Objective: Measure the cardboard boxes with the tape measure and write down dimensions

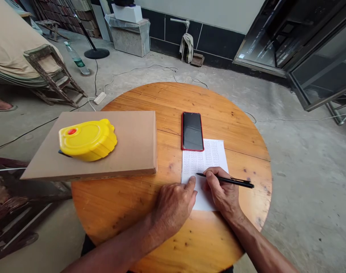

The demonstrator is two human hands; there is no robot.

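Note:
A white sheet of paper (208, 155) with rows of small writing lies on the round wooden table. My right hand (224, 193) is closed around a black pen (237, 182), whose tip meets the sheet just below the written rows. Beside the tip, my left hand (175, 201) rests at the paper's left edge. Its index finger is stretched onto the sheet and the other fingers are loosely bent, with nothing held in them. A phone (192, 131) in a red case lies on the top left part of the paper, its screen dark.
On the table's left, a flat cardboard box (136, 144) overhangs the edge and carries a yellow tape-measure-shaped case (87, 139). Beyond the wooden table (167, 98) are a small wooden stool (55, 76), a water bottle (76, 58), a power strip (99, 98) and cables. Someone's foot shows at far left.

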